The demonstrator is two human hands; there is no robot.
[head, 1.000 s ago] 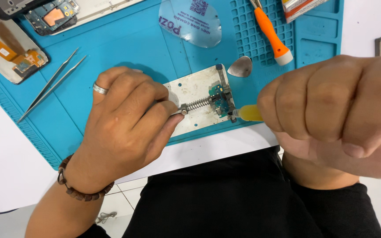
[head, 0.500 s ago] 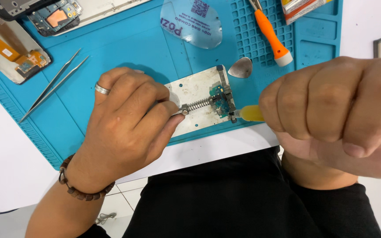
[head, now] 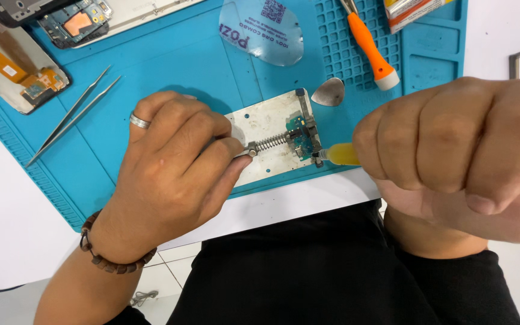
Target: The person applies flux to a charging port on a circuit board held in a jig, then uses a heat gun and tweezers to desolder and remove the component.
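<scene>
A white metal board holder (head: 267,120) with a spring clamp lies on the blue work mat (head: 169,66). A small green circuit board (head: 301,135) is clamped in it. My left hand (head: 172,165), with a ring and a bead bracelet, rests on the holder's left end and pinches the spring rod. My right hand (head: 458,150) is a closed fist close to the camera, gripping a yellow syringe-like applicator (head: 341,154) whose tip touches the board's lower right edge.
Metal tweezers (head: 70,114) lie left on the mat. A metal pick (head: 329,91), an orange-handled tool (head: 371,51) and a clear round plastic piece (head: 263,27) sit behind the holder. Opened phone parts (head: 16,66) occupy the far left. The table edge runs just below my hands.
</scene>
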